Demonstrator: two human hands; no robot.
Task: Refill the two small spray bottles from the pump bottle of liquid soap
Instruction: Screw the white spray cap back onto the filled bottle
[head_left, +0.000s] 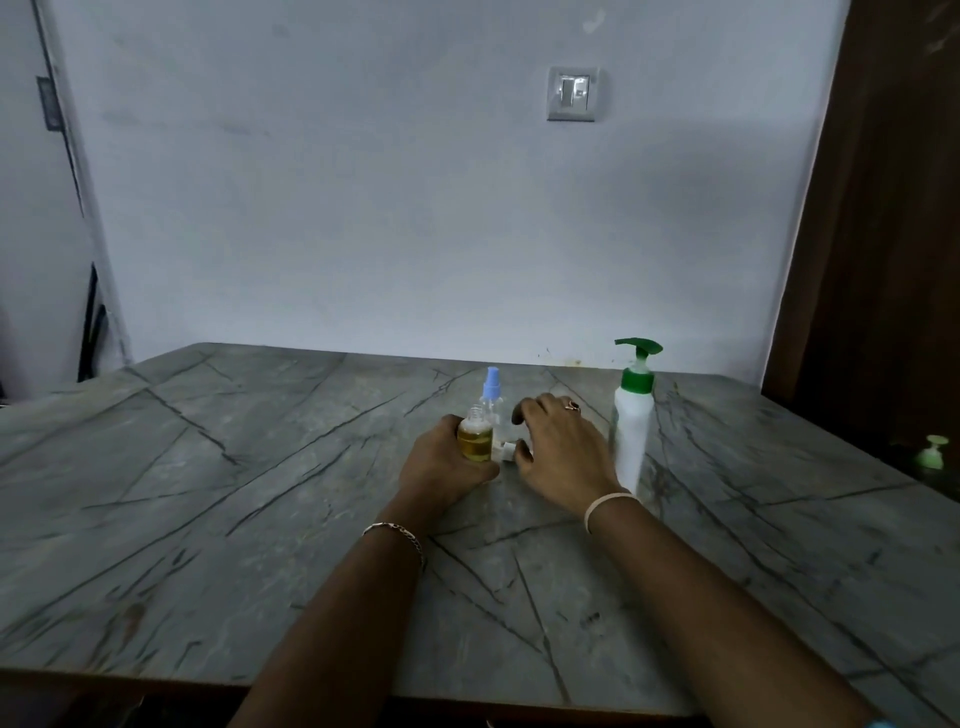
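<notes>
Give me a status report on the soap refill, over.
Left hand grips uncapped small bottle, yellow liquid inside. Right hand arched over white spray cap on table, grip unclear. Blue-topped spray bottle capped. Pump bottle upright, unobstructed.

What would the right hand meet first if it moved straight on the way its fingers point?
Probably the blue-topped spray bottle, standing just beyond the fingertips of the right hand. Depth is unclear, so it might instead meet the yellow-filled bottle that the left hand grips.
</notes>
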